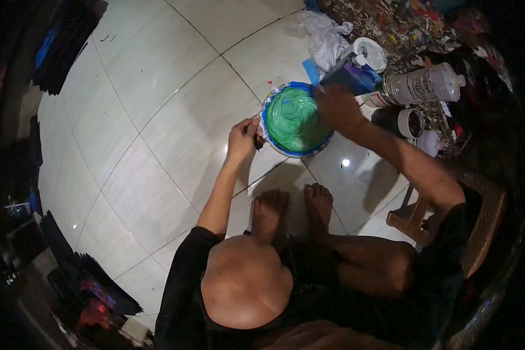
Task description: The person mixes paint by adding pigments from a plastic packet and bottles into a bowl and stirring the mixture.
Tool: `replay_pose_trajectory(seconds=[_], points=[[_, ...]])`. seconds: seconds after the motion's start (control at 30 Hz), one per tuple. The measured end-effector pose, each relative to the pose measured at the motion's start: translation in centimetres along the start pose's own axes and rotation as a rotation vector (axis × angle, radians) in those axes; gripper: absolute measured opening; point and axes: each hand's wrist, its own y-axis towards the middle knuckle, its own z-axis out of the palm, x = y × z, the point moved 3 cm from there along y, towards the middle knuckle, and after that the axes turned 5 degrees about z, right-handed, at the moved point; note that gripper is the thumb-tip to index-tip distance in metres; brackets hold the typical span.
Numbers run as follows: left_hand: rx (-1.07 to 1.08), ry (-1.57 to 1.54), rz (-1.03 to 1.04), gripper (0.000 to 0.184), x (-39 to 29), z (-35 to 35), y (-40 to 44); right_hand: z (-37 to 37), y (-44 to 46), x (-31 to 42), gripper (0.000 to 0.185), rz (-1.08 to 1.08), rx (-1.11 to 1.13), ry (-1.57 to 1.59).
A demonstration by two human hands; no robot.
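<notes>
A round container (298,155) with a blue, paint-crusted rim stands on the tiled floor, holding swirled green paint (289,119). At its left edge my left hand (243,139) has its fingers closed round a dark handle or grip beside the rim. My right hand (339,109) is over the right side of the container, blurred by motion. Its fingers and anything in them cannot be made out.
To the right stand a dark blue box (351,74), a white tub (370,53), a clear plastic bottle (443,81) and an open can (411,123). A white cloth (325,39) lies behind. A brown wooden stool (485,217) is at the right, bare feet (319,207) in front.
</notes>
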Motion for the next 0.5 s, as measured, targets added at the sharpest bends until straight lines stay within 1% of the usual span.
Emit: replay_pose_trajectory(seconds=[0.03,0.07,0.1,0.13,0.17,0.2,0.23,0.3,0.33,0.37,0.43,0.47,0.5], points=[[-0.064,0.141,0.014,0.036,-1.2,0.4,-0.9,0.5,-0.7,-1.6,0.023,-0.013,0.139,-0.073],[-0.144,0.332,0.016,0.036,-2.8,0.8,-1.8,1.0,-3.0,-2.1,0.023,-0.008,0.205,-0.023],[-0.193,0.314,-0.018,0.037,-2.4,1.2,-2.1,1.4,-5.4,-1.6,0.023,-0.005,0.276,0.028],[-0.197,0.369,0.001,0.037,-2.2,1.2,-2.4,0.4,-5.9,-0.5,0.023,-0.016,0.279,0.029],[-0.200,0.425,0.017,0.037,-1.9,1.4,-2.7,-0.4,-6.3,0.4,0.020,0.208,0.573,0.462],[-0.250,0.303,0.003,0.037,-2.1,2.1,-3.5,-0.5,-7.2,1.9,0.017,0.444,0.863,0.902],[-0.244,0.308,-0.004,0.037,-2.2,2.2,-4.0,-0.4,-7.2,3.7,0.015,0.520,0.852,1.115],[-0.228,0.348,0.015,0.037,-2.7,2.7,-4.4,4.8,-7.2,5.8,0.015,0.240,0.598,1.147],[-0.226,0.203,0.001,0.038,-1.7,2.4,-3.5,6.9,-6.6,5.8,0.016,0.061,0.492,1.045],[-0.220,0.205,0.006,0.038,-0.6,2.3,-3.2,9.0,-6.1,5.8,0.017,-0.097,0.363,0.933],[-0.244,0.349,0.003,0.038,-0.9,2.1,-3.2,8.3,-4.2,4.6,0.015,-0.229,0.236,0.734],[-0.215,0.258,0.024,0.037,-1.0,2.2,-3.3,7.7,-3.3,4.3,0.014,-0.294,0.174,0.634],[-0.217,0.260,0.028,0.037,-1.0,2.1,-3.4,7.0,-2.5,4.1,0.013,-0.358,0.110,0.531]])
